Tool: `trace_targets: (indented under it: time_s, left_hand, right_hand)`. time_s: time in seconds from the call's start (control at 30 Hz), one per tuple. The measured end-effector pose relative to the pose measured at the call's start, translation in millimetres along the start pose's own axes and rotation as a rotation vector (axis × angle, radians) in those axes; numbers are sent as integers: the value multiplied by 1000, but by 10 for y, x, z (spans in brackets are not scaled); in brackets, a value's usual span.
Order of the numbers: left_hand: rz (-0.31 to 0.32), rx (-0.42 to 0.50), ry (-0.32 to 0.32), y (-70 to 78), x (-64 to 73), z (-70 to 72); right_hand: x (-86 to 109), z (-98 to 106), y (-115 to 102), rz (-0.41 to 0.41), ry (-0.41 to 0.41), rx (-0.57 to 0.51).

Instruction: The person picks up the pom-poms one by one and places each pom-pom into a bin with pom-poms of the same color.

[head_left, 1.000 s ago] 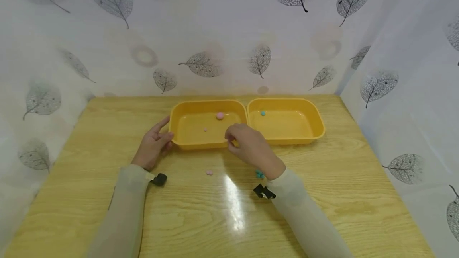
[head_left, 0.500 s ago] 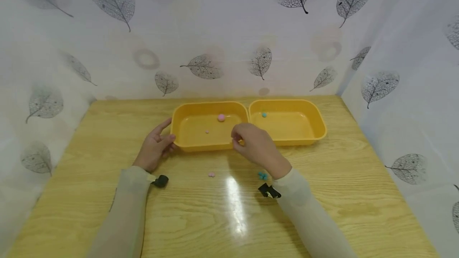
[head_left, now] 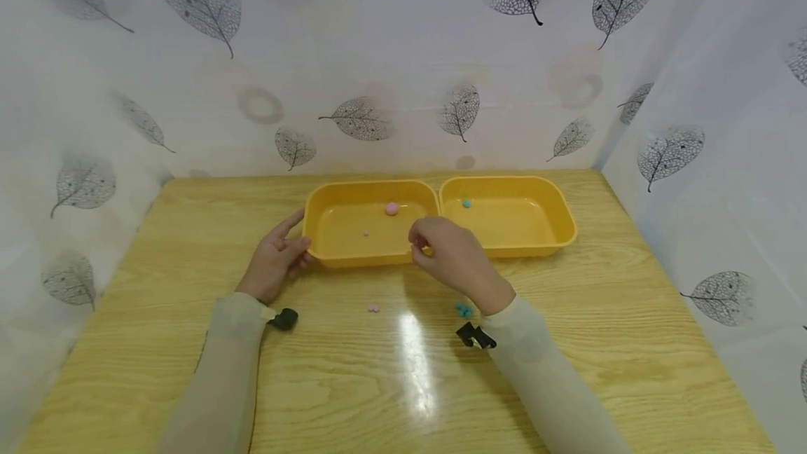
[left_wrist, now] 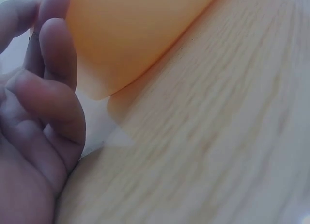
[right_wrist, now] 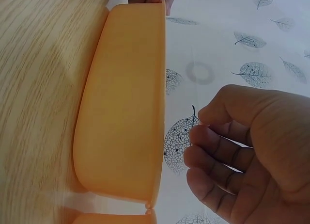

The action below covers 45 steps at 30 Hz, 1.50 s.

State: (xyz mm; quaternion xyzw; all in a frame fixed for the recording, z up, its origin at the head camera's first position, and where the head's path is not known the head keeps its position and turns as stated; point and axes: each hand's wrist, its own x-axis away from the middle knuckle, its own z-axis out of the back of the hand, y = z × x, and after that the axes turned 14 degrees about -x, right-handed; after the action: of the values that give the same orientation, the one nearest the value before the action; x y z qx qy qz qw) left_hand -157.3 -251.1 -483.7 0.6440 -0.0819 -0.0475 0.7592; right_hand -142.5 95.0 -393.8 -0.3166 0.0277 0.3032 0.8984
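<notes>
My left hand (head_left: 270,265) holds the left end of the left yellow tray (head_left: 340,261), with its thumb at the near corner of the rim. In the left wrist view its fingers (left_wrist: 58,49) curl beside the tray wall. Above the right part of the same tray's front rim is my right hand (head_left: 455,258), thumb and index fingertips together. Nothing shows between those fingertips in the right wrist view. A larger pink ball (head_left: 391,209) and a tiny pink bead (head_left: 366,233) lie inside the left tray.
Against it on the right stands a second yellow tray (head_left: 523,251), with a small teal bead (head_left: 466,203) inside. Small pink beads (head_left: 374,308) and a cluster of teal beads (head_left: 464,310) lie on the wooden table (head_left: 340,384). Leaf-print sheeting (head_left: 403,54) borders the table behind.
My right hand has shifted slightly right above the tray's front rim. The left hand stays at the tray's end. The head view has tilted a little, so everything sits slightly lower.
</notes>
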Motion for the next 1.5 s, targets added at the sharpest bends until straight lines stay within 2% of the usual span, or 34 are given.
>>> trace_targets:
  time_s: [0.57, 0.87, 1.13, 1.5]
  left_hand:
    - [28, 16, 5, 12, 0, -19]
    - [11, -8, 15, 8, -27, -7]
    - [44, -34, 15, -14, 10, 19]
    - [29, -54, 6, -29, -1, 27]
  right_hand:
    - [7, -26, 12, 8, -6, 22]
    - [-20, -9, 36, -11, -13, 16]
    - [-24, -52, 44, -15, -19, 15]
    - [-17, -79, 68, -30, -23, 7]
